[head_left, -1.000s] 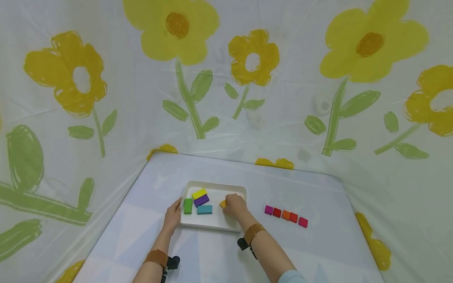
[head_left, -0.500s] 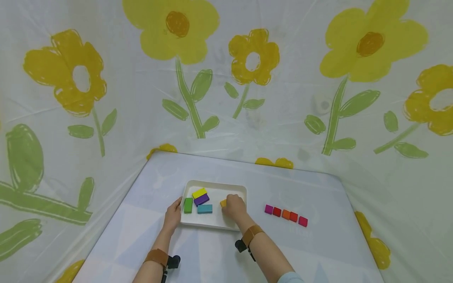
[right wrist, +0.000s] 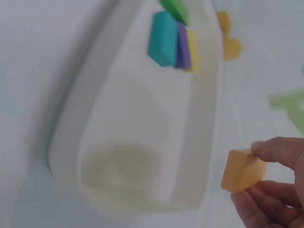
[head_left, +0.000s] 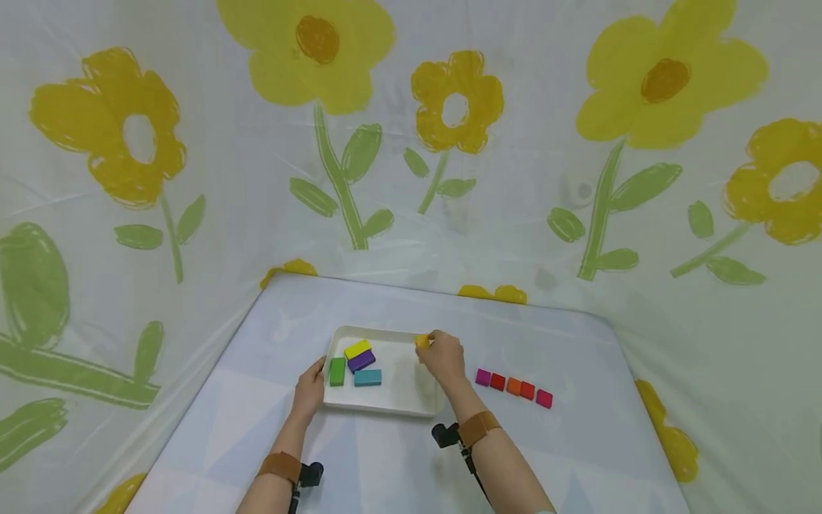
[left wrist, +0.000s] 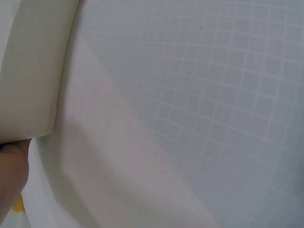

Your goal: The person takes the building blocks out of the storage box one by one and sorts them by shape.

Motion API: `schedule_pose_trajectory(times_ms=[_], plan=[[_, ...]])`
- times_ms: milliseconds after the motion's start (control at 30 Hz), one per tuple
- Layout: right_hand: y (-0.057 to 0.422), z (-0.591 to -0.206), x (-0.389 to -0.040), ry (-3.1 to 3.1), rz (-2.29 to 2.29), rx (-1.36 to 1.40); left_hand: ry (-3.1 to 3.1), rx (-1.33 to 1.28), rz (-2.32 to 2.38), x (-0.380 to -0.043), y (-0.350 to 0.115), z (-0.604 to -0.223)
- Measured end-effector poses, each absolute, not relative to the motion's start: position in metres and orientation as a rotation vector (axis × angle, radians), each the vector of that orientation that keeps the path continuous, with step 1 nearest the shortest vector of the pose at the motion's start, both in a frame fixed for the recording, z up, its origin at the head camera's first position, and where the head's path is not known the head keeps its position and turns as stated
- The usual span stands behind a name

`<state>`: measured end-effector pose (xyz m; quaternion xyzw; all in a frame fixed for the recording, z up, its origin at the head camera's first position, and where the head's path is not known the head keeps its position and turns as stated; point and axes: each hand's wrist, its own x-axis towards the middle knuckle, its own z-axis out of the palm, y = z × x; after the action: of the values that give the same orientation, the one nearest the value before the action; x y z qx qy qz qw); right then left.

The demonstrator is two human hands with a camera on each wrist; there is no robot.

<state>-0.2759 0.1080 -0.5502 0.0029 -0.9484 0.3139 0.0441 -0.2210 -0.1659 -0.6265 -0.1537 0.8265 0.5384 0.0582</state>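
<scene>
My right hand (head_left: 444, 355) pinches an orange-yellow block (right wrist: 243, 171) between thumb and fingers, raised near the far right corner of a white tray (head_left: 382, 410). At the tray's left end, my left hand (head_left: 310, 391) holds its side; in the left wrist view only part of that hand shows, against the tray wall (left wrist: 33, 71). Inside the tray, toward the left, lie a green block (head_left: 337, 371), a yellow block (head_left: 357, 348), a purple block (head_left: 362, 360) and a teal block (head_left: 368, 378). The yellow and purple ones lie side by side.
Right of the tray, a slanting row of small blocks lies on the table (head_left: 578, 457): a magenta block (head_left: 483, 377), a red block (head_left: 497, 382), an orange block (head_left: 514, 386) and further reddish ones. A flower-print sheet (head_left: 514, 235) rises behind the table.
The right hand has lifted the orange-yellow block from the tray floor and carried it toward the far right rim. My left hand stays at the tray's left end; the other blocks lie as before.
</scene>
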Motion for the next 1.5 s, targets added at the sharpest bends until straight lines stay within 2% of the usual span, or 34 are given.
schedule_pose_trajectory(times_ms=[200,533,933,1333,1500], plan=[[0.146,-0.537,-0.272,-2.876,0.986,-0.317,2.49,-0.465,1.641,-0.223,-0.169,-0.627],[0.194,-0.574,-0.231,-2.961,0.86,-0.457,2.465,-0.461,1.653,-0.224,-0.169,-0.627],[0.2,-0.596,-0.221,-3.074,0.79,-0.523,2.445,-0.464,1.66,-0.224,-0.169,-0.629],[0.197,-0.597,-0.221,-3.077,0.805,-0.523,2.477,-0.476,1.662,-0.225,-0.169,-0.626],[0.196,-0.586,-0.225,-3.033,0.858,-0.543,2.466,-0.465,1.659,-0.222,-0.168,-0.625]])
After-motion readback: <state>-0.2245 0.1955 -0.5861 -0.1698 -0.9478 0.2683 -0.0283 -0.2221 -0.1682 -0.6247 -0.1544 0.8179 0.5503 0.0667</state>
